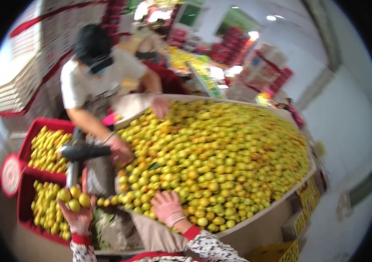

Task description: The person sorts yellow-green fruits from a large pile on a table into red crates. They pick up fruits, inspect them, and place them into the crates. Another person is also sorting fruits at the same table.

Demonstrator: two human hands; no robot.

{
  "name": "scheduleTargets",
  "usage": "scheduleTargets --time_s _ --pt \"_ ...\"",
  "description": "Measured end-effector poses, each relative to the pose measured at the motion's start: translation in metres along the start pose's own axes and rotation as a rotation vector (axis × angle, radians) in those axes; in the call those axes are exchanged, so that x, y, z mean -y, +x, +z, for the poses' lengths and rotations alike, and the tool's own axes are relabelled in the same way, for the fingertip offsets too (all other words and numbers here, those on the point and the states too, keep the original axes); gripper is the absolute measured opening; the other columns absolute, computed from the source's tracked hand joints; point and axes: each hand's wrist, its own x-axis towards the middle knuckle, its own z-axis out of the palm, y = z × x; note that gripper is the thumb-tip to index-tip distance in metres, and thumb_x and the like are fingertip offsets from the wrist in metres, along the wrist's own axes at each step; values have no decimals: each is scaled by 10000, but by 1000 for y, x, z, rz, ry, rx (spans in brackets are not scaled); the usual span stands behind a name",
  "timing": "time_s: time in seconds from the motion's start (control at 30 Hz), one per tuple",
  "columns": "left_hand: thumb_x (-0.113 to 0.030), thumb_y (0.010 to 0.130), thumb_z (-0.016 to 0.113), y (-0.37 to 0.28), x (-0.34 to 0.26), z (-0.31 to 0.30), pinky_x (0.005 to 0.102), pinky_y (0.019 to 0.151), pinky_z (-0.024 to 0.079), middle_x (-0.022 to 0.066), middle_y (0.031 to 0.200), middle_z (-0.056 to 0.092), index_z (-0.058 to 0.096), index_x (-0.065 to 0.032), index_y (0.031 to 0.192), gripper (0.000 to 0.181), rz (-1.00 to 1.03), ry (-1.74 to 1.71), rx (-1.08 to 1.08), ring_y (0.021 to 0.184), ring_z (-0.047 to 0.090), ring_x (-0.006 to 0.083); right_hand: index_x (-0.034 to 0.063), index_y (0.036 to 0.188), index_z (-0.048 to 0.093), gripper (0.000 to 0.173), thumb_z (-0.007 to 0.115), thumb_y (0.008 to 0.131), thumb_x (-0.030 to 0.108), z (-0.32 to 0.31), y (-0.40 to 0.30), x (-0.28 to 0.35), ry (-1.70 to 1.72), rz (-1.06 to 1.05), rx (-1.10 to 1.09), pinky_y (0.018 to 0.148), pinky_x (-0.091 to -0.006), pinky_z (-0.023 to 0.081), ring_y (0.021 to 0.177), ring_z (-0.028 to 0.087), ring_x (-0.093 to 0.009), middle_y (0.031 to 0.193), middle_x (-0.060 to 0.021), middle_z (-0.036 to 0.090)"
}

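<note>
My left hand point(77, 217), in a pink-and-white knit glove, is raised palm up near the lower red crate and holds several round yellow-green fruits point(74, 205). My right hand point(168, 207), gloved alike, rests with fingers spread on the near edge of a large heap of the same small fruits point(212, 157); whether a fruit is under its palm cannot be told. The heap fills a wide, cloth-lined sorting table point(248, 222). A short row of fruits runs from the heap towards my left hand. A green leaf point(153, 166) lies among the fruits.
Across the table a co-worker point(97, 75) in a cap reaches both gloved hands into the heap. Two red crates point(25, 209) hold fruit at the left. A dark rounded object on a metal post point(86, 151) stands near them. Stacked crates point(19, 88) rise behind; a yellow crate point(271, 253) sits lower right.
</note>
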Motion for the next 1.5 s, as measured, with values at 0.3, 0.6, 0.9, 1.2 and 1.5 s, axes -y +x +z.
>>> scheduleTargets --time_s 0.3,0.6,0.9,1.2,1.5 --pt "-558 848 686 7 -177 -162 636 990 434 18 1461 461 487 -248 1405 668 230 -12 -741 1330 417 300 184 1020 712 230 643 837 305 18 2 3 186 -4 -156 1068 -473 330 1183 510 -265 1140 7 636" --pt "-200 938 649 64 -33 -124 352 1018 433 90 1289 558 538 -43 1345 450 657 1174 -272 1184 519 231 173 1022 714 238 634 850 317 16 -1 -4 210 41 -132 1084 -467 322 1201 500 -262 1147 1 636" --pt "-160 895 572 148 206 19 434 876 476 77 1226 576 611 -162 1164 272 480 2581 649 1116 547 268 167 1034 731 253 660 829 297 6 4 2 198 54 -82 1084 -454 345 1200 519 -266 1172 -11 648" --pt "-241 818 686 158 202 41 469 791 524 150 1002 639 642 -111 956 194 283 2184 392 892 641 369 176 1041 716 265 672 816 308 11 3 -3 256 78 -139 1068 -451 359 1183 525 -281 1136 -11 648" --pt "-208 937 543 145 268 94 435 784 572 100 1307 508 663 -227 1136 233 93 2652 978 1009 684 289 174 967 689 178 667 814 263 15 1 -3 323 60 -250 1019 -486 403 1127 549 -293 1092 -7 634"
